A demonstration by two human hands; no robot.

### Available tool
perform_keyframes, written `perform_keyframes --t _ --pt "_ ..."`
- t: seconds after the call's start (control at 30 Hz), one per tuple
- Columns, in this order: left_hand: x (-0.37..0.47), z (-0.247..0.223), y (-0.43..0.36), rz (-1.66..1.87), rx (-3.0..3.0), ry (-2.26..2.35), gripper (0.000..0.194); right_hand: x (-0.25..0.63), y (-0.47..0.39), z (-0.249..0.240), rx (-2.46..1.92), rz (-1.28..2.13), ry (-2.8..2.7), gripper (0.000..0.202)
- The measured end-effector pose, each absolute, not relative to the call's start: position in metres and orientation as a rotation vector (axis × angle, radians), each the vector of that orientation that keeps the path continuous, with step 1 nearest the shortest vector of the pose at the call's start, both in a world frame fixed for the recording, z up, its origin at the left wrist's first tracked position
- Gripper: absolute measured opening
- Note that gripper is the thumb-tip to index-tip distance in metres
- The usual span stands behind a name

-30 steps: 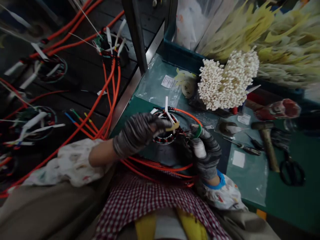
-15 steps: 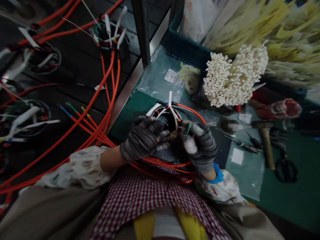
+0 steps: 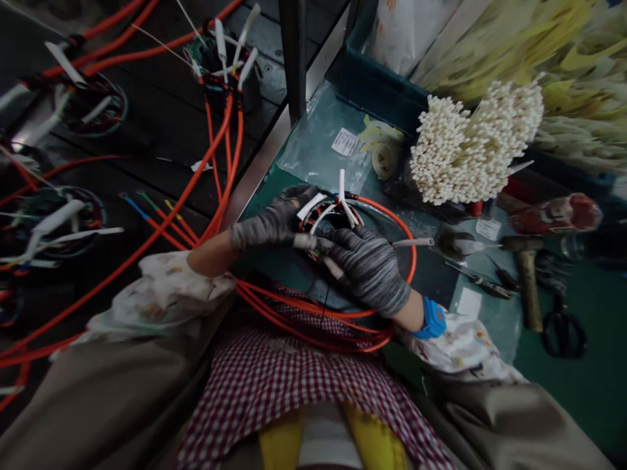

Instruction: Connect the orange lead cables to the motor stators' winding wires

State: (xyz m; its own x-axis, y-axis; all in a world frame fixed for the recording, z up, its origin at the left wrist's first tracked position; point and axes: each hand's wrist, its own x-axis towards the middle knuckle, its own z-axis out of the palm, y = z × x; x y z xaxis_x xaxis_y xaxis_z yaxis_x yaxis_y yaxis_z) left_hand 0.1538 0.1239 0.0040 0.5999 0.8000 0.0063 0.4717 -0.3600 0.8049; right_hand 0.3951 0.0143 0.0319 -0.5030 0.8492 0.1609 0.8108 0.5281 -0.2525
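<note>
In front of my lap sits a round wire-wound motor stator (image 3: 318,212) with white sleeves sticking up and orange cable running from it. My gloved left hand (image 3: 274,220) is closed around its left side, the thumb reaching along the near edge. Across the near right part of the rim lies my gloved right hand (image 3: 369,266), fingers bent onto it; they hide what is under them. An orange cable (image 3: 404,228) curves round to the right of this hand, and several cable loops (image 3: 313,320) lie nearest to me. A white sleeve (image 3: 416,242) pokes out beyond the right knuckles.
More stators (image 3: 93,104) with orange cables stand at the left. On the green table (image 3: 588,398) lie a hammer (image 3: 529,287), scissors (image 3: 563,329) and a screwdriver (image 3: 482,284). A bundle of white sleeves (image 3: 465,153) and a tape roll (image 3: 385,160) are behind. A metal post (image 3: 294,59) rises at the back.
My left hand has shifted outward to the stator's left side. My right hand has moved inward and turned over the near rim, and the green wire end it held is out of sight.
</note>
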Motion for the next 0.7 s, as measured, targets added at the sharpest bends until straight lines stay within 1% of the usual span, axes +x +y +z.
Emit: perform_keyframes --t 0.07,0.13,0.27,0.37,0.47,0.57,0.63,0.7 --pt "0.163 -0.001 0.124 0.432 1.968 0.807 0.071 0.394 0.006 0.024 -1.394 0.173 -2.414 0.033" --pt "0.163 -0.004 0.108 0.429 1.863 0.686 0.081 0.390 -0.010 0.013 -1.446 0.112 -2.307 0.031" --pt "0.149 -0.010 0.065 0.537 1.810 0.725 0.105 0.376 -0.046 -0.003 -1.551 -0.018 -2.185 0.031" --pt "0.140 -0.016 0.046 0.586 1.942 0.802 0.111 0.369 -0.060 -0.004 -1.516 -0.041 -2.184 0.029" --pt "0.138 -0.021 0.035 0.598 1.968 0.847 0.109 0.363 -0.062 -0.002 -1.541 -0.015 -2.191 0.032" --pt "0.139 -0.019 0.029 0.605 1.913 0.884 0.095 0.360 -0.060 0.002 -1.572 0.007 -2.147 0.035" --pt "0.139 -0.018 0.027 0.649 1.903 0.906 0.089 0.364 -0.062 0.008 -1.503 0.057 -2.111 0.035" --pt "0.140 -0.017 0.026 0.640 1.939 0.939 0.091 0.374 -0.066 0.017 -1.338 0.089 -2.103 0.033"
